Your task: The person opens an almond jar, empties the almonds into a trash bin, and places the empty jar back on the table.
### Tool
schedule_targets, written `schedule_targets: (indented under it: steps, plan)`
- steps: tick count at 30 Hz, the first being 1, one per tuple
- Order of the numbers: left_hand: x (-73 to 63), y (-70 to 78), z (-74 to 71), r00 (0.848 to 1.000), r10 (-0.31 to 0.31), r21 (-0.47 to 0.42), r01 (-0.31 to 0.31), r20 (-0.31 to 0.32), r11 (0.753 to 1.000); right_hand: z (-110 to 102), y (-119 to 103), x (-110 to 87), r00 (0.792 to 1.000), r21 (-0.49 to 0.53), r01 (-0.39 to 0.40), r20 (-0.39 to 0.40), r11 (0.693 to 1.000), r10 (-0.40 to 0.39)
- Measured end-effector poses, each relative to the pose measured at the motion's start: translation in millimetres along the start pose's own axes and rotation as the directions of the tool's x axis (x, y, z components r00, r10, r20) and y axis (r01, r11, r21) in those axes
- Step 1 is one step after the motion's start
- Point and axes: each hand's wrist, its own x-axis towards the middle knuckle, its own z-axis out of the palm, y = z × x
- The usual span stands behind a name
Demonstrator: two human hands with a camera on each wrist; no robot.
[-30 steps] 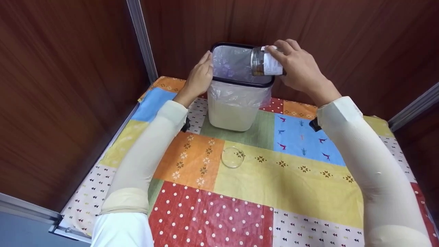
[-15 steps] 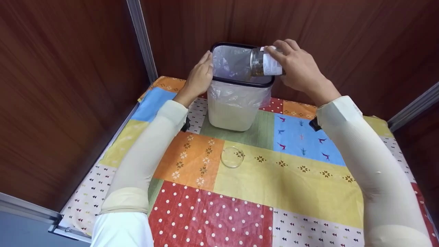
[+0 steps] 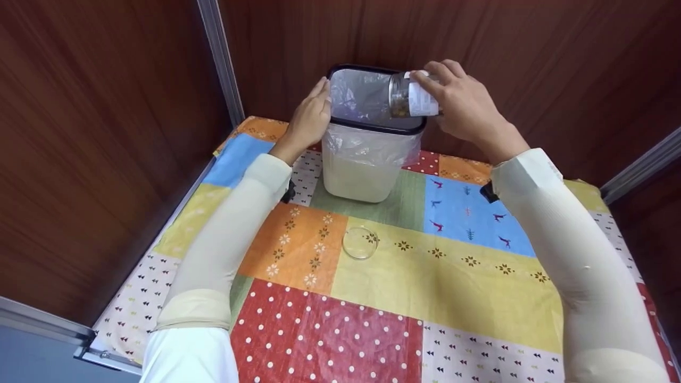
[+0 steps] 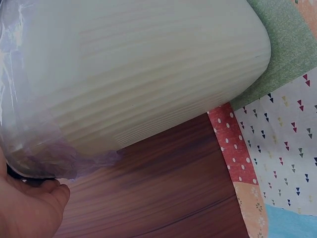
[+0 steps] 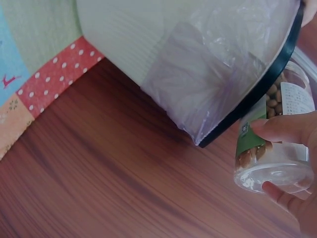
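A cream trash bin (image 3: 359,181) with a black rim and a clear plastic liner (image 3: 372,146) stands upright against the back panel. My left hand (image 3: 308,118) holds its rim at the left side; in the left wrist view the fingertips (image 4: 57,193) bend in beneath the rim. My right hand (image 3: 465,106) grips a clear jar (image 3: 423,101) with a white label, tipped onto its side, its mouth over the bin's opening. Brown nut-like pieces (image 5: 273,99) show inside the jar in the right wrist view. A round transparent lid (image 3: 360,243) lies on the tablecloth in front of the bin.
A patchwork-print tablecloth (image 3: 330,335) covers the table. Dark wood-grain panels (image 3: 287,42) stand at the back and sides, with metal strips (image 3: 221,64) at the corners. The back panel is close behind the bin and my right hand.
Both hands, the bin and the lid stay in place. The jar remains tipped, while the brown contents near its mouth shift and look fewer than a second ago.
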Motion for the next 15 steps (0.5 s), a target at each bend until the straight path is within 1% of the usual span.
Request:
schedule_targets:
  steps: [5, 10, 15]
  plan:
    - [1.2, 0.1, 1.2, 1.000, 0.008, -0.001, -0.008, -0.011, 1.000, 0.7, 0.2, 0.3, 1.000, -0.010, 0.001, 0.001, 1.000, -0.001]
    - [1.7, -0.3, 6.0, 1.000, 0.003, -0.011, -0.003, -0.007, 1.000, 3.1, 2.1, -2.4, 1.000, -0.006, -0.004, 0.005, 1.000, 0.004]
    - [0.8, -0.5, 9.3, 1.000, 0.002, -0.018, -0.002, -0.021, 1.000, 4.4, 4.2, -2.3, 1.000, -0.018, 0.022, 0.011, 1.000, -0.022]
